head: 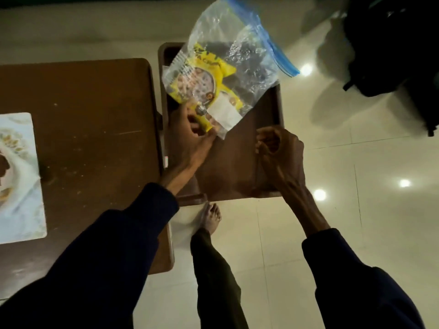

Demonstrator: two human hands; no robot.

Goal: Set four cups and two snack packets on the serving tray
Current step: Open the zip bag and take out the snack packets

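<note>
A brown serving tray (273, 108) lies to the right of a wooden table, over the floor. My left hand (192, 138) grips the bottom corner of a clear zip bag (237, 51) with a blue seal, held tilted above the tray. Inside the bag sits a yellow snack packet (202, 79) with a white label. My right hand (280, 150) hovers over the tray's right side, fingers curled, with nothing visible in it. No cups are in view.
The brown wooden table (90, 129) stands at left, with a patterned white mat (21, 181) near its left edge. A dark bag (394, 43) lies on the glossy tiled floor at upper right. My bare foot (211, 217) stands below the tray.
</note>
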